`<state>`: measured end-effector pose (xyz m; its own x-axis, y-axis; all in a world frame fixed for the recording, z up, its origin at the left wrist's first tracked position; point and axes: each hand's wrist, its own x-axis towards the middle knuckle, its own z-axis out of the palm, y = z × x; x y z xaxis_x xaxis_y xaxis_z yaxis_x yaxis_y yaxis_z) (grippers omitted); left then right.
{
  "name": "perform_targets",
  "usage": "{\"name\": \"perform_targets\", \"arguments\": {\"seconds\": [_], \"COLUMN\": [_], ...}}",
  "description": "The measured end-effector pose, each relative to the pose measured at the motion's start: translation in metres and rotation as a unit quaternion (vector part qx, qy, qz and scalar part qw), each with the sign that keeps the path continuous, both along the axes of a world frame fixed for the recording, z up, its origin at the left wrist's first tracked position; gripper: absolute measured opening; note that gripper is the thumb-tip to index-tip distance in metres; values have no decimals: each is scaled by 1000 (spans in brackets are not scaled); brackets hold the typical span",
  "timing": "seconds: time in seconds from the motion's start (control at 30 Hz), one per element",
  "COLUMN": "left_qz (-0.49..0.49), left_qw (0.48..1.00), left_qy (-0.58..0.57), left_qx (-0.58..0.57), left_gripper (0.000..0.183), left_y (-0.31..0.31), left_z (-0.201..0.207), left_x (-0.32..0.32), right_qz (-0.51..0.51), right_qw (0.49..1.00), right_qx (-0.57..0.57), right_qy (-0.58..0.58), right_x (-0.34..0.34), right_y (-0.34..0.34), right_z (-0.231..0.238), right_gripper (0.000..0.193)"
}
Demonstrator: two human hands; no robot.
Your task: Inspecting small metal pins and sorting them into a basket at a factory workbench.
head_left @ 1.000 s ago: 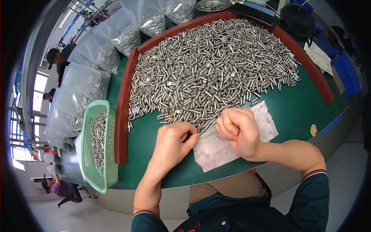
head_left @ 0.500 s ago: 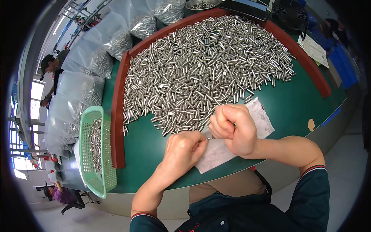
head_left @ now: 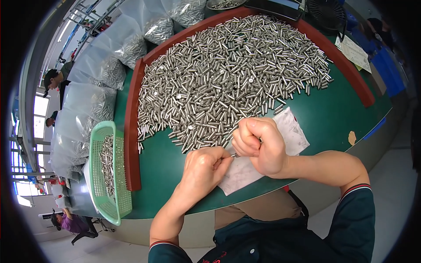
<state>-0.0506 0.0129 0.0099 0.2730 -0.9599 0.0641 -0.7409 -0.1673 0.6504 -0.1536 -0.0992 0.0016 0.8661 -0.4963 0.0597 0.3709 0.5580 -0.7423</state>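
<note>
Between the thumb and fingers of my left hand (head_left: 202,168) a small metal pin (head_left: 234,155) is pinched, with its end pointing at my right hand (head_left: 263,144). My right hand is curled into a fist right beside it; what it grips, if anything, is hidden by the fingers. Under both hands lies a smudged white cloth or paper (head_left: 293,131) on the green tabletop (head_left: 166,171). Just beyond the hands spreads a large heap of shiny metal pins (head_left: 232,83), with a few pale round ends showing among them.
Red-brown rails (head_left: 133,131) border the heap. A green plastic basket (head_left: 124,193) with pins stands left, beside clear bags of pins (head_left: 103,101). A phone-like dark slab (head_left: 274,9), a black fan (head_left: 326,17) and papers (head_left: 354,52) are at the back. Other people (head_left: 76,222) appear far left.
My right fist has moved slightly left and closer to my left fingertips, so the gap at the pin is smaller. The whole view has shifted a little.
</note>
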Motion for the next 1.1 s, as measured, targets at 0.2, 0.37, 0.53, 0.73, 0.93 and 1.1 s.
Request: {"name": "perform_targets", "arguments": {"seconds": [0.2,0.37,0.53,0.73,0.93,1.1], "left_qz": [5,-1,-2,-4,-15,-15], "left_qw": [1000,1000,1000,1000,1000,1000], "left_qy": [5,2,4,5,2,-9], "left_qx": [9,7,-1,4,-4,-17], "left_gripper": [8,9,9,9,7,6], "left_y": [0,-1,0,0,-1,-3], "left_z": [2,3,1,1,2,7], "left_x": [0,-1,-1,0,-1,-5], "right_qz": [2,6,7,-9,-26,-12], "right_qw": [1000,1000,1000,998,989,988], "right_qx": [-15,-28,-27,-59,-145,-155], "right_qy": [1,4,1,-4,-6,-5], "right_x": [-1,-2,-2,-1,-1,-1], "right_y": [1,1,1,6,14,11], "right_z": [0,0,-1,-1,-2,-4], "right_gripper": [35,35,35,36,34,29]}}
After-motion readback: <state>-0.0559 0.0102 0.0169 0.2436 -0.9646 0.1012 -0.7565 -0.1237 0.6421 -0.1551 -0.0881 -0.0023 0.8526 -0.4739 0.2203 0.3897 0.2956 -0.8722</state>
